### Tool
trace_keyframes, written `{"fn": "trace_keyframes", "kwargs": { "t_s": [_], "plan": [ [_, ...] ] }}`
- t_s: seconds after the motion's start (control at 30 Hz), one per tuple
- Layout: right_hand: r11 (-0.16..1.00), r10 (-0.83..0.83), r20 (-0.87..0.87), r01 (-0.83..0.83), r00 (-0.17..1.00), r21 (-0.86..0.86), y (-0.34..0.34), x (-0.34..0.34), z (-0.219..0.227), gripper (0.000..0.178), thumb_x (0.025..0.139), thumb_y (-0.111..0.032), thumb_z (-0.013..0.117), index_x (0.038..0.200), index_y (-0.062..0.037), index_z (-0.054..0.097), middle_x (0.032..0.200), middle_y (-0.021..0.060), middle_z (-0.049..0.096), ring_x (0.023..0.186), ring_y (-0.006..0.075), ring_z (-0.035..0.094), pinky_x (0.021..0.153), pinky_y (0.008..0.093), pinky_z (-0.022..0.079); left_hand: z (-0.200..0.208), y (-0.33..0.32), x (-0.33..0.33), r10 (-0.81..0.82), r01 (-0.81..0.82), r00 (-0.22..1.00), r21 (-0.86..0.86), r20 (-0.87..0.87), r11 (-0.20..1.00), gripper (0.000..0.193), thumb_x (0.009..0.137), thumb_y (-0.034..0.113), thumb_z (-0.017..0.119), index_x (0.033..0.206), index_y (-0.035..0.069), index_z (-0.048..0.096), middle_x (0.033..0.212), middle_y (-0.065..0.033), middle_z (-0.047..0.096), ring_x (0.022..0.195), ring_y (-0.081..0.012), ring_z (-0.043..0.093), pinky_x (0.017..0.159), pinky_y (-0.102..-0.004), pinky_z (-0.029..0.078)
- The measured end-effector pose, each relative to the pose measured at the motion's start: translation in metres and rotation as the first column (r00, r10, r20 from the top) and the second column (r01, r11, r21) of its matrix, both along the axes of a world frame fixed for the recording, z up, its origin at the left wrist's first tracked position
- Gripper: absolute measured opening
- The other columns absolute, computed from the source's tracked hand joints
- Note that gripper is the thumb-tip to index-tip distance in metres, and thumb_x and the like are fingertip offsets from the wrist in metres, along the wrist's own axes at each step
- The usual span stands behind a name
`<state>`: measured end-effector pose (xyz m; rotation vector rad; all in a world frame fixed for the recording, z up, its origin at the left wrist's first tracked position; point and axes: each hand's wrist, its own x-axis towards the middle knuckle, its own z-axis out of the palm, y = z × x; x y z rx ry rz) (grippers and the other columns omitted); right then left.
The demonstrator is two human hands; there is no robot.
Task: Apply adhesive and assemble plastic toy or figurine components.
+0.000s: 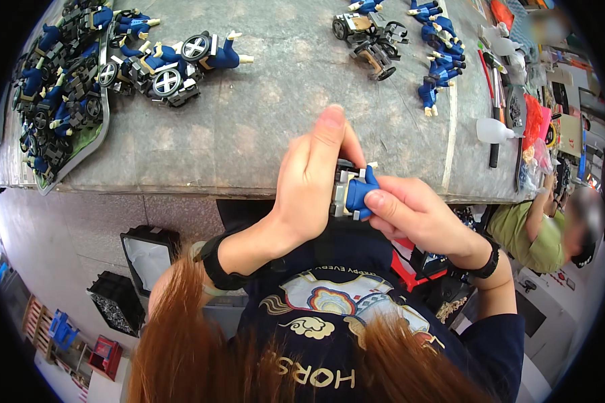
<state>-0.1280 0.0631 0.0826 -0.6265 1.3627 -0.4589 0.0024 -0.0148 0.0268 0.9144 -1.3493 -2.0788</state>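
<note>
Just past the near edge of the table, I hold a small toy wheelchair (340,195) with a blue figure (361,194) against it. My left hand (306,178) is closed round the wheelchair's side, its fingers partly hidden behind the toy. The thumb and fingers of my right hand (417,208) pinch the figure's blue body. Part of the wheelchair's dark frame shows between the hands.
A tray (104,111) piled with toy wheelchairs and blue figures stands at the left. Assembled wheelchairs (168,82) lie beside it. Loose wheelchairs (373,59) and a row of blue figures (444,66) lie far right. A white bottle (494,130) stands by tools; a co-worker (534,232) sits at right.
</note>
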Motion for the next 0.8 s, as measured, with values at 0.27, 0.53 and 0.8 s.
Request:
{"fn": "trace_keyframes", "kwargs": {
  "t_s": [0.27, 0.53, 0.8],
  "plan": [
    [0.994, -0.012, -0.136, -0.003, 0.991, -0.11, 0.011, 0.005, 0.007, 0.03, 0.086, -0.026, 0.045, 0.074, 0.0003, 0.052, 0.054, 0.0031, 0.046, 0.051, 0.0086, 0.041, 0.047, 0.0262, 0.035, 0.002, 0.012, -0.002, -0.017, 0.013, 0.995, -0.034, -0.103, 0.999, 0.053, 0.092, 0.038, 0.018, 0.061, 0.003, 0.045, 0.059, -0.0031, 0.041, 0.055, -0.0093, 0.036, 0.054, -0.0224, 0.029],
    [0.989, -0.08, -0.095, 0.067, 0.992, -0.135, 0.01, -0.007, 0.001, 0.032, 0.086, -0.029, 0.047, 0.07, -0.0014, 0.054, 0.054, -0.0022, 0.045, 0.051, 0.004, 0.039, 0.044, 0.022, 0.031, -0.008, 0.011, -0.009, -0.012, 0.075, 0.982, 0.33, -0.189, 0.941, 0.05, 0.091, 0.041, 0.024, 0.069, 0.004, 0.049, 0.066, -0.003, 0.049, 0.062, -0.0093, 0.045, 0.061, -0.0219, 0.037],
    [0.957, -0.232, 0.009, 0.229, 0.973, -0.179, 0.002, -0.01, 0.001, 0.038, 0.087, -0.036, 0.043, 0.073, -0.0032, 0.057, 0.06, -0.003, 0.048, 0.052, 0.0016, 0.039, 0.044, 0.0171, 0.03, 0.001, 0.009, -0.011, 0.002, 0.095, 0.977, 0.439, -0.215, 0.893, 0.05, 0.09, 0.044, 0.025, 0.081, 0.003, 0.051, 0.077, -0.0055, 0.051, 0.073, -0.0107, 0.05, 0.069, -0.0229, 0.041]
  ]
}}
